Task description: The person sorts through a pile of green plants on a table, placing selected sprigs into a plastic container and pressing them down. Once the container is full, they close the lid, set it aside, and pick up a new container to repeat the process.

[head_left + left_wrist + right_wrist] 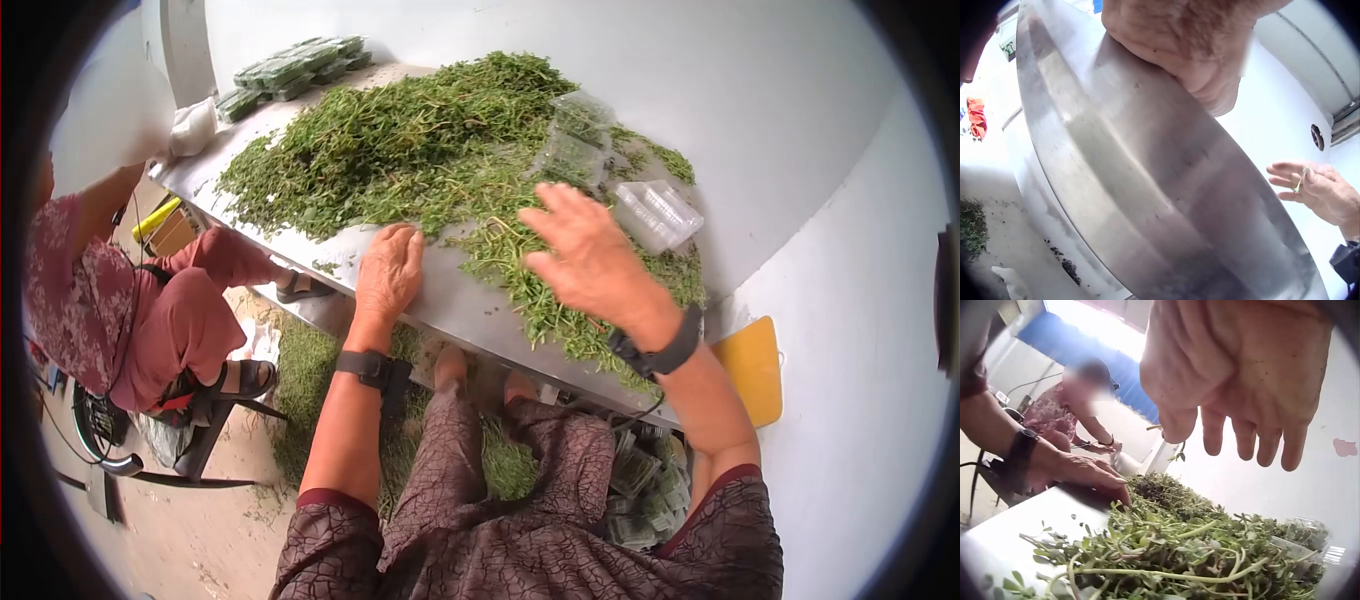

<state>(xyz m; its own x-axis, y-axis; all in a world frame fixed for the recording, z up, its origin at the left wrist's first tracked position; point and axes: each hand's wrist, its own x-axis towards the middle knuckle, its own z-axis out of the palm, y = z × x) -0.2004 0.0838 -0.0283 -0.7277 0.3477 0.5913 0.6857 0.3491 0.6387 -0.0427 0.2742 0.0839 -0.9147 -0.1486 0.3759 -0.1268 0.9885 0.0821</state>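
Note:
A broad pile of green leafy stems (390, 150) covers much of the metal table (365, 245). My left hand (390, 270) rests on the table by the pile's near edge, fingers together and slightly bent, holding nothing visible. Above the stems on the right is my raised right hand (590, 255), its fingers spread and the thumb apart. A small sprig (1299, 181) lies against the thumb of the right hand (1322, 190) in the left wrist view. That sprig (1179, 452) hangs beside the thumb in the right wrist view, above the stems (1166, 550).
Clear plastic boxes (655, 215) stand at the table's right side; filled green packs (300, 68) are stacked at the back left. Another person (150, 300) sits at the left. A yellow board (750, 370) leans by the right wall. More greens (310, 400) lie on the floor.

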